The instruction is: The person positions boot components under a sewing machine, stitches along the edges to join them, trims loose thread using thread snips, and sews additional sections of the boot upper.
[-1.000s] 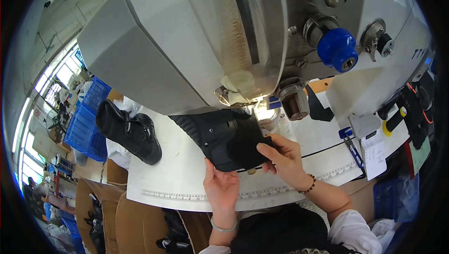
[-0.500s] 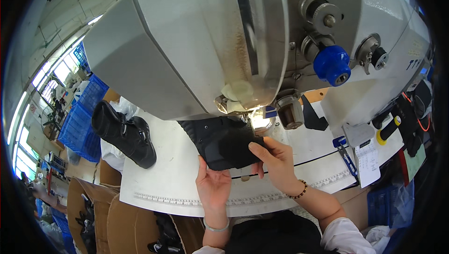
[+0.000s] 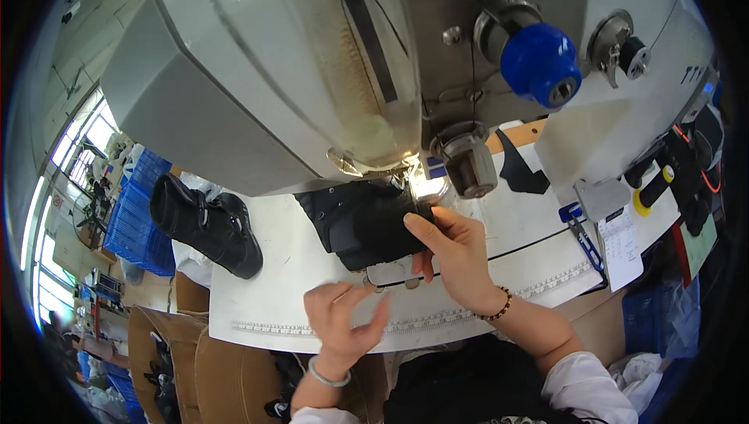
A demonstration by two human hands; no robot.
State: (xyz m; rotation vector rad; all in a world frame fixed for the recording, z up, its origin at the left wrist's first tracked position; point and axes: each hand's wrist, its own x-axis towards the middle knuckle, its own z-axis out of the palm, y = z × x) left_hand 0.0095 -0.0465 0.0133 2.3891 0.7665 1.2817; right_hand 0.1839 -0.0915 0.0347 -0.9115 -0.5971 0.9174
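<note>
A black shoe upper (image 3: pixel 363 229) with a row of small eyelets lies under the lit needle area of the grey sewing machine (image 3: pixel 242 73). My right hand (image 3: pixel 460 260) pinches its right edge between thumb and fingers, close beside the needle. Apart from the upper, my left hand (image 3: pixel 339 321) hovers over the front of the white table (image 3: pixel 269 295), fingers spread and holding nothing, slightly smeared by motion. The machine's head hides the needle tip and the far side of the upper.
A finished-looking black ankle boot (image 3: pixel 211 225) stands at the table's left. Right of the machine lie a black cut piece (image 3: pixel 520 166), blue-handled snips (image 3: pixel 583 244), a paper pad (image 3: pixel 620 248) and a thread spool (image 3: pixel 654 190). Cardboard boxes (image 3: pixel 234 377) and blue crates (image 3: pixel 136 217) stand left.
My left hand has let go of the upper's near edge and drawn back toward me. My right hand still grips the upper. The whole view has shifted, with the machine appearing farther left.
</note>
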